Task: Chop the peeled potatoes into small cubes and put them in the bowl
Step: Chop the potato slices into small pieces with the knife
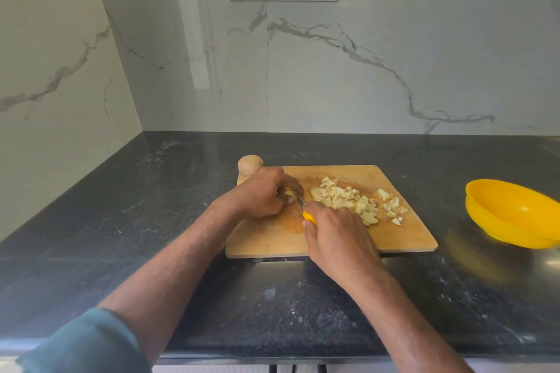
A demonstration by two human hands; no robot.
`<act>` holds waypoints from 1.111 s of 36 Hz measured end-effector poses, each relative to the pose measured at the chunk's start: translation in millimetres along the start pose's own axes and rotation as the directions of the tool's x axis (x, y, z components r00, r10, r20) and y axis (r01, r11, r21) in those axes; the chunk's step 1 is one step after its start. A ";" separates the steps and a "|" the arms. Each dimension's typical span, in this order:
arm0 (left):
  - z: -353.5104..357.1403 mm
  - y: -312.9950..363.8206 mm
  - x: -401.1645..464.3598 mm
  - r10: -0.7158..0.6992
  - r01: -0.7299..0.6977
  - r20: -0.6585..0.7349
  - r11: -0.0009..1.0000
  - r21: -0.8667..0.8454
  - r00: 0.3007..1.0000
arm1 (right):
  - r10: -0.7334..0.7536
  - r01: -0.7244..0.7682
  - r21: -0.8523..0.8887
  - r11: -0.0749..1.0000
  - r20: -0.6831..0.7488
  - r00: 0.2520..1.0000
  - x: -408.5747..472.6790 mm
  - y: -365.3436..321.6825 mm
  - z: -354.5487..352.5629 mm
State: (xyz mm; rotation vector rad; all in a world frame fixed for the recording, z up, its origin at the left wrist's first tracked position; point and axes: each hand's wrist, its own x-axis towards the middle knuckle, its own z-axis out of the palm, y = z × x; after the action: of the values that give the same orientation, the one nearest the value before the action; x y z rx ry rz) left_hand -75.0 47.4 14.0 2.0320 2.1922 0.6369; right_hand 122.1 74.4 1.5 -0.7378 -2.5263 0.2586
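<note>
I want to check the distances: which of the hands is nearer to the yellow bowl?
Right. The right hand grips the knife over the board, with the yellow bowl off to its right. The left hand is farther left, beyond the knife.

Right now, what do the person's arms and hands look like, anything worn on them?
Both forearms are bare. The left arm has a teal sleeve pushed up to about the elbow. No sleeve shows on the right arm within the frame. The left hand and right hand wear no gloves; no rings, watch or bands are visible.
</note>
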 end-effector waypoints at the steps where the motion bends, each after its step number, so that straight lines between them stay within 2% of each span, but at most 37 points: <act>1: -0.2 -0.4 0.5 0.002 -0.002 0.005 1.000 0.002 1.000 | -0.001 0.001 -0.001 1.000 -0.006 1.000 0.5 -0.4 -0.1; 12: 2.2 5.7 -0.1 -0.018 0.017 -0.035 0.999 -0.041 0.999 | -0.012 0.013 -0.027 1.000 0.011 1.000 2.2 3.8 -3.2; 26: 10.3 -6.1 1.9 -0.017 0.015 -0.050 0.999 -0.046 0.999 | -0.046 0.045 0.067 0.997 0.014 0.999 -24.8 24.8 -24.2; 32: 13.5 -13.7 -0.4 -0.073 0.051 -0.111 0.980 -0.190 0.991 | 0.058 -0.035 0.222 0.974 -0.097 0.994 -29.6 30.6 -24.0; 35: 14.7 -16.7 -2.3 -0.103 0.067 -0.145 0.969 -0.236 0.984 | 0.068 -0.041 0.213 0.976 -0.123 0.990 -23.7 25.1 -17.2; 40: 14.6 -22.7 -3.9 -0.141 0.073 -0.203 0.949 -0.308 0.969 | 0.034 -0.028 0.120 0.992 -0.052 0.998 -6.4 8.7 -10.0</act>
State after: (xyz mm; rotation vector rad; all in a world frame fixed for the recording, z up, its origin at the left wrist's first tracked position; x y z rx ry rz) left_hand -90.8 46.4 -8.2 1.7498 2.1393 1.1534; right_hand 135.9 78.6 4.9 -0.7276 -2.4260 0.3917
